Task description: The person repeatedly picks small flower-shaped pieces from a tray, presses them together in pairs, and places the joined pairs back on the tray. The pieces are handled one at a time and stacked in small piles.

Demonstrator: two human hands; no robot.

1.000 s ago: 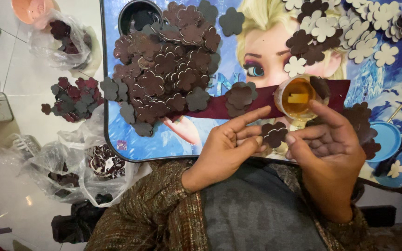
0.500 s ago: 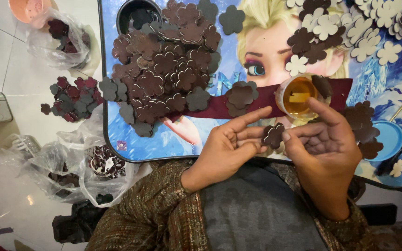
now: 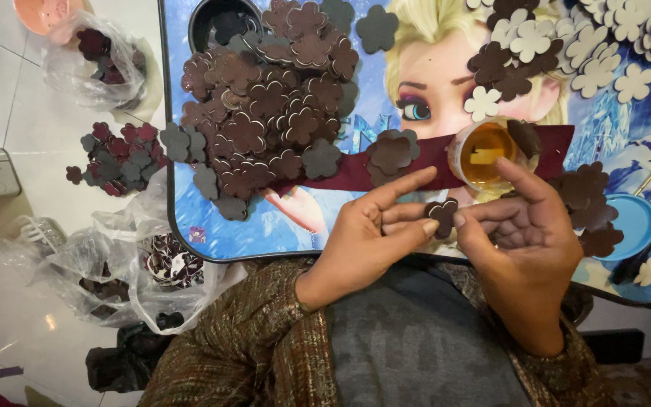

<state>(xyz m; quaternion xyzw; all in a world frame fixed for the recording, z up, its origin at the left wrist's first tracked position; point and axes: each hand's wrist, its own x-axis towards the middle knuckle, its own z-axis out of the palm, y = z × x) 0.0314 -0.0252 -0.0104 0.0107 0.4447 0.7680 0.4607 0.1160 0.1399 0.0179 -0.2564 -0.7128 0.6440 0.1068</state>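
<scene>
Fingers of both hands met on one small brown flower (image 3: 442, 213) just above the near edge of the bench (image 3: 190, 226). The left hand (image 3: 371, 230) pinched it from the left with thumb and a bent finger, its first finger pointing out straight. The right hand (image 3: 525, 234) pinched it from the right with its fingertips. Both hands were gripping the flower, neither was loose. It looked like the step of getting one flower ready, maybe pressing two layers together, though that could not be told for sure. The next move would need a soft, steady grip so the flower did not bend or slip. The flower was flat, dark brown, with round petals. A cup (image 3: 489, 154) of yellow-brown liquid, maybe glue, stood just beyond the right hand on a red strip (image 3: 356, 172). A big pile (image 3: 273, 98) of brown flowers lay further left.
</scene>
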